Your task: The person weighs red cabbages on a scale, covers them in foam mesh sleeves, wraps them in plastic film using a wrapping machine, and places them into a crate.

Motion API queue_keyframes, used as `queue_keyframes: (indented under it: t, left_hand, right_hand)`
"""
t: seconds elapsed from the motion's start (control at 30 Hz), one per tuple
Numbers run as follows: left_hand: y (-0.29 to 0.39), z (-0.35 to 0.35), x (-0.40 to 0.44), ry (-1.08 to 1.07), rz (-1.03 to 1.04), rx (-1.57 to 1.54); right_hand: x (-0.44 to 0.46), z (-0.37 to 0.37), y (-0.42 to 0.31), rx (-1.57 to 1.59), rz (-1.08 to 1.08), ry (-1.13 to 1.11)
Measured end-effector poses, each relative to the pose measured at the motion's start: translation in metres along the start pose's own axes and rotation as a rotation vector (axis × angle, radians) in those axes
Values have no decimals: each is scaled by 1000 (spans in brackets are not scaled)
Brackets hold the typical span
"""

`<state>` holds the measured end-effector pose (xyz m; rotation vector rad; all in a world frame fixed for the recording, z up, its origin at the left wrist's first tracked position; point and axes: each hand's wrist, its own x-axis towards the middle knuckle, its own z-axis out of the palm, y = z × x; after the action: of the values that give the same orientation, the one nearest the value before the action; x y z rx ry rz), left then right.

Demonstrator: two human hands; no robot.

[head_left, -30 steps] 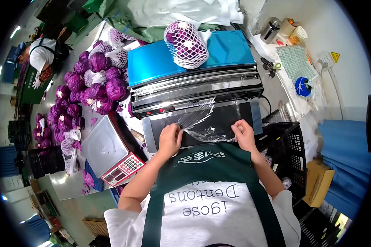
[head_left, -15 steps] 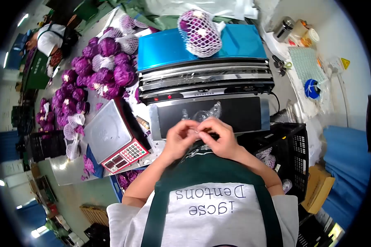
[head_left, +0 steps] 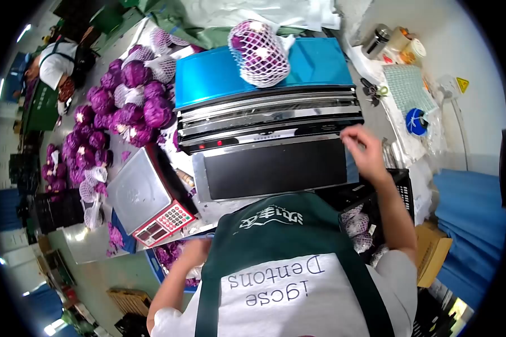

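Observation:
My right hand (head_left: pixel 365 150) is at the right end of a black and silver sealing machine (head_left: pixel 270 121), fingers loosely bent and apart, with nothing visible in them. Down at the left, my left hand (head_left: pixel 195 251) hangs beside the apron, above a blue crate (head_left: pixel 156 266) with purple cabbage leaves. Its fingers are mostly hidden. Two purple cabbages (head_left: pixel 260 55) in white foam netting lie on the machine's blue top (head_left: pixel 205 78). A black plate (head_left: pixel 275 169) extends in front of the machine, nearest me.
A scale (head_left: pixel 143 188) with a red keypad stands at left. Behind it are piled purple cabbages (head_left: pixel 135 115), some netted. Scissors (head_left: pixel 375 91), a steel flask (head_left: pixel 376 40) and blue tape (head_left: pixel 417 121) are at right. A black crate (head_left: pixel 402 188) holds netted cabbages. Another person (head_left: pixel 59 67) works far left.
My hands were together over the black plate with clear plastic film. They have parted, left hand down to the left, right hand out to the right. The film is gone from the plate.

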<state>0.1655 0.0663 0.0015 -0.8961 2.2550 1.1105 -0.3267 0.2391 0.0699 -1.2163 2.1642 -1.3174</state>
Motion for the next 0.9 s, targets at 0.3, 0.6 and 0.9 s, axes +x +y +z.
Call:
queue_keyframes:
  t: [0.3, 0.6, 0.9]
  left_hand:
    - [137, -244, 154, 659, 908, 670]
    - [141, -260, 229, 291, 1005, 885]
    - [167, -284, 109, 52, 417, -376]
  right_hand:
    - [135, -35, 10, -620, -831, -408]
    - [159, 5, 36, -527, -787, -590]
    - [142, -86, -90, 41, 58, -1121]
